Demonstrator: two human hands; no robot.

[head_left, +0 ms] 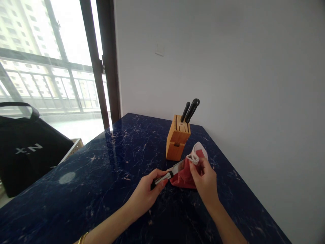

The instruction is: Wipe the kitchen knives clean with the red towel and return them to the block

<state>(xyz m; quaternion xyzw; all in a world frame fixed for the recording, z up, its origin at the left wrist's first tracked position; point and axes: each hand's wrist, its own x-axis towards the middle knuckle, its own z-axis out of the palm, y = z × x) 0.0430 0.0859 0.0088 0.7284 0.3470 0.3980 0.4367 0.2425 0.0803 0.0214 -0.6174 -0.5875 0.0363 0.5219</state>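
Note:
A knife (177, 167) with a black and silver handle is held by that handle in my left hand (147, 190), its blade pointing up and to the right. My right hand (206, 183) pinches a red and white cloth (185, 177), which covers the far end of the blade. The lower part of the cloth hangs down close to the tabletop. Just beyond both hands stands a wooden knife block (175, 142). Two black-handled knives (192, 110) stick up out of its slots.
The dark blue marbled table (106, 183) runs along a pale wall (228, 67) with a switch plate (159, 49). A black bag (30, 152) is at the table's left edge. Behind it is a large window (50, 61) with a dark frame.

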